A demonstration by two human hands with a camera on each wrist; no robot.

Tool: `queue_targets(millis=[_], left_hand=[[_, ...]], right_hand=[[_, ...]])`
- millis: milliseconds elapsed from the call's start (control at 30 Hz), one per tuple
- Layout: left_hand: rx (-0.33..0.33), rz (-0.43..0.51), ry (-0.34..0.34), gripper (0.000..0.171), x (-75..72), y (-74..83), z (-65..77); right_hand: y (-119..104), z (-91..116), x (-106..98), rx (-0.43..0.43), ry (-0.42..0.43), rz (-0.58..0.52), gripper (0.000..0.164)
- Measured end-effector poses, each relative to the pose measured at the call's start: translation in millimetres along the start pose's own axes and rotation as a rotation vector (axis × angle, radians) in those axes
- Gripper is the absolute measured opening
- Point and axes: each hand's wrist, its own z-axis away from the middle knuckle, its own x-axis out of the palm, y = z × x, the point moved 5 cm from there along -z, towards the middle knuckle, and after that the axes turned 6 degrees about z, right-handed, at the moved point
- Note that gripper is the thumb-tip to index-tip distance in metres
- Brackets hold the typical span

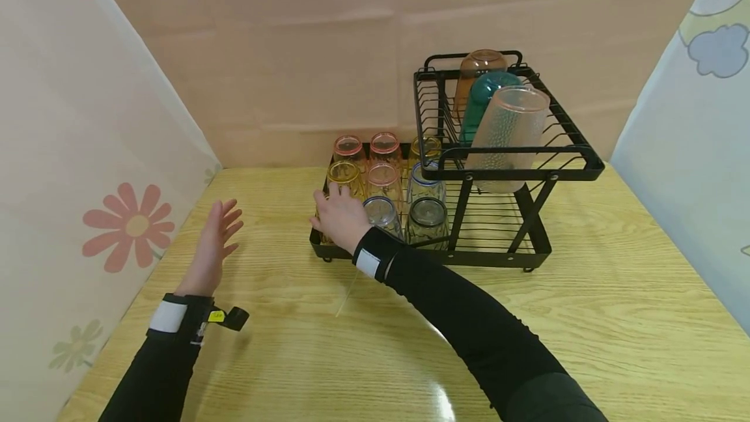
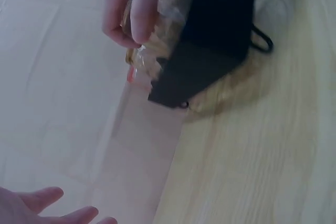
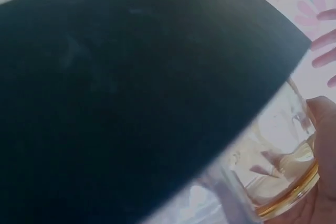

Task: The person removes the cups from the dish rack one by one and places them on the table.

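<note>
In the head view my right hand (image 1: 342, 217) reaches over the front left corner of a black two-tier dish rack (image 1: 480, 258). Its fingers grip an upside-down clear glass with an amber rim (image 3: 283, 174), which the hand mostly covers in the head view. Beside it on the lower tier stand an amber-rimmed glass (image 1: 344, 174), a pink-rimmed glass (image 1: 383, 178) and a blue-rimmed glass (image 1: 381, 210), all upside down. My left hand (image 1: 211, 249) is held above the table left of the rack, fingers extended and apart, holding nothing.
More upturned glasses, including a dark-rimmed one (image 1: 428, 217), stand on the lower tier. The upper tier (image 1: 521, 174) holds a brown glass (image 1: 480, 64), a teal glass (image 1: 486, 93) and a tall clear textured glass (image 1: 510, 129). Patterned cloth (image 1: 137, 226) borders the wooden table (image 1: 281, 344).
</note>
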Motion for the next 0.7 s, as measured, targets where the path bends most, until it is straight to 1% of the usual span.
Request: queue_targets(millis=[100,200,333,467,567,700], left_hand=[[-0.005,0.061,-0.021,0.080,7.9,2.1,-6.3],[-0.014,0.111,-0.034,0.081,15.8,3.0,-11.3],[-0.019,0.154,-0.044,0.082,26.3,3.8,-16.9],[-0.035,0.215,-0.034,0.083,36.3,4.3,-22.2],[-0.052,0.269,-0.026,0.083,44.4,4.6,-25.8],[-0.062,0.328,-0.022,0.082,57.7,6.4,-30.2]], right_hand=[[2.3,-1.0,-4.8,-0.011,-0.001,-0.011,0.050],[4.9,-2.5,-13.2,-0.023,0.015,-0.028,0.049],[9.0,-5.3,-27.4,-0.029,0.030,-0.033,0.046],[14.1,-8.5,-43.2,-0.023,0.027,-0.034,0.047],[18.9,-11.4,-52.6,-0.014,0.014,-0.074,0.049],[27.1,-14.6,-60.2,0.012,0.007,-0.132,0.050]])
